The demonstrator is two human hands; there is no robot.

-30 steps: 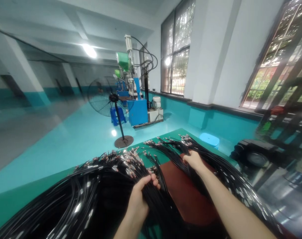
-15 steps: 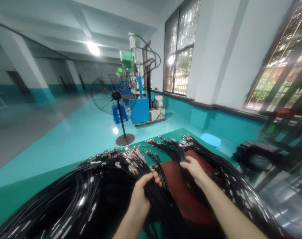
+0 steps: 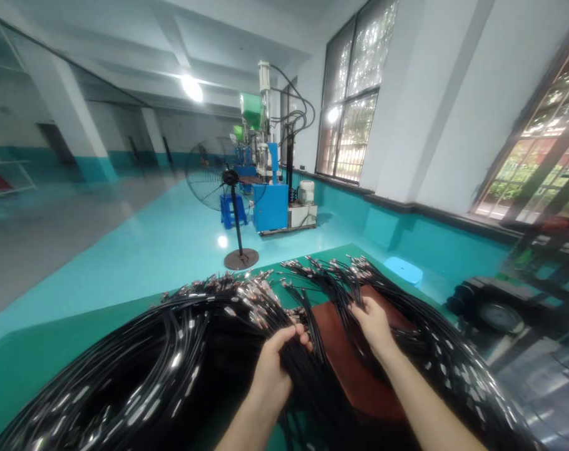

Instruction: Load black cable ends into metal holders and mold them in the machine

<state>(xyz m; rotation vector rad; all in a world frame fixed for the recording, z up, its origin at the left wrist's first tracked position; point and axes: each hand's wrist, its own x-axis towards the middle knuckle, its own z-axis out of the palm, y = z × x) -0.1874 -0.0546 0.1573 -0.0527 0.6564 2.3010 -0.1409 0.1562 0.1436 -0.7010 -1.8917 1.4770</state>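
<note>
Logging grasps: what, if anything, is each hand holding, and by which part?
Left hand: thick black cable bundle, just below its metallic tips. Right hand: thinner black cable bunch, partway along its length.

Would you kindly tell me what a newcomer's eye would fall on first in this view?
Probably the sweep of black cables curving across the left of the green table, beside a thick bundle held in the left hand. The right hand grips another bunch over a brown sheet. Beyond them, a black fan stands left of a blue machine.

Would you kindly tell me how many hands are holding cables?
2: the left hand around the middle bundle, the right hand on cables farther right. No other hands show.
</note>
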